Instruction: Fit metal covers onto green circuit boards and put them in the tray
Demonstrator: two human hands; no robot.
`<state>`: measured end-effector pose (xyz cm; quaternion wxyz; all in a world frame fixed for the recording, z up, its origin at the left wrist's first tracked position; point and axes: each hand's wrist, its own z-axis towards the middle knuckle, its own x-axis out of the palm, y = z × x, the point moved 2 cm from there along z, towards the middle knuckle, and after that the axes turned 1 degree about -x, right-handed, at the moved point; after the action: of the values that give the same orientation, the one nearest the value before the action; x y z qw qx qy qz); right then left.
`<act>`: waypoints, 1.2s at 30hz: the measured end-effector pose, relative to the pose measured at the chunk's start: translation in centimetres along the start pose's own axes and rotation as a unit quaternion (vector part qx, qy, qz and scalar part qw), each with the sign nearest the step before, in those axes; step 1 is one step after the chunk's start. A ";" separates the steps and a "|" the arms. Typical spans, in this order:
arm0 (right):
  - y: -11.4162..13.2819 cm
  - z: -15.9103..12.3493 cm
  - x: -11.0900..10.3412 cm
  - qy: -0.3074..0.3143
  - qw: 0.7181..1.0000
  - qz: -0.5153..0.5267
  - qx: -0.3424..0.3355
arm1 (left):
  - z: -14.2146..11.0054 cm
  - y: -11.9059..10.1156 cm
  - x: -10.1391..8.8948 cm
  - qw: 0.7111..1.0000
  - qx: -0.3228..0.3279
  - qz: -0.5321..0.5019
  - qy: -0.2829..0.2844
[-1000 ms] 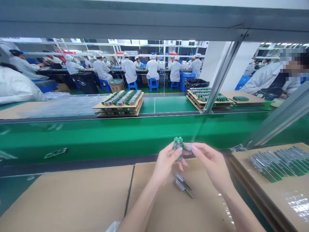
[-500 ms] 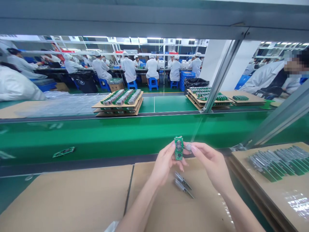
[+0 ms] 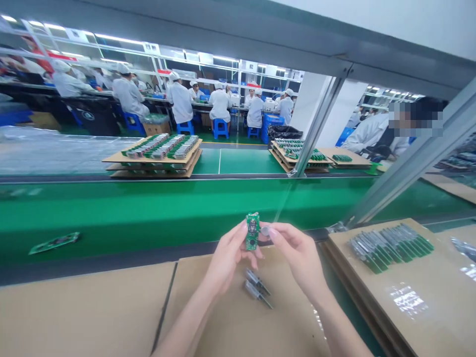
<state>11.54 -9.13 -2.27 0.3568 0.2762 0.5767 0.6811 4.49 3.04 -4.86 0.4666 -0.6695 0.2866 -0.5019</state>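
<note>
Between the thumb and fingers of my left hand [image 3: 230, 250] is a small green circuit board [image 3: 252, 239], held upright with its component side toward me. My right hand [image 3: 297, 250] pinches a round silvery disc [image 3: 265, 230], which looks like a coin cell, close beside the board's right edge. Whether the disc touches the board I cannot tell. Below my hands, two boards with grey metal parts [image 3: 257, 288] lie side by side on the brown cardboard sheet [image 3: 208, 297].
At right, a cardboard stack [image 3: 357, 292] carries a row of boards [image 3: 390, 245]. One loose board [image 3: 54, 243] lies on the green belt [image 3: 148, 208]. Beyond it stand loaded board stacks [image 3: 159, 151]. A slanted metal post [image 3: 405, 163] rises at right. Co-workers in white sit behind.
The camera view has turned to the right and tilted, so the scene sits further left. Both hands keep their hold on the board and disc, with almost no change between them.
</note>
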 end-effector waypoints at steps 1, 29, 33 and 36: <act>0.0 0.0 0.0 0.000 1.000 0.002 -0.001 | 0.0 0.0 0.0 1.000 -0.002 0.002 -0.001; -0.4 0.1 0.2 0.006 1.000 -0.027 -0.003 | 0.1 -0.1 -0.1 1.000 -0.006 0.005 -0.011; -0.4 0.1 0.2 0.005 1.000 -0.027 0.004 | 0.2 0.0 -0.2 1.000 -0.012 0.006 -0.016; -0.5 0.2 0.2 -0.004 1.000 -0.031 0.003 | 0.1 -0.2 -0.3 1.000 -0.023 0.002 -0.012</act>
<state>11.65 -8.84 -2.74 0.3792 0.2619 0.5854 0.6671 4.45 3.41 -4.78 0.4554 -0.6857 0.2938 -0.4858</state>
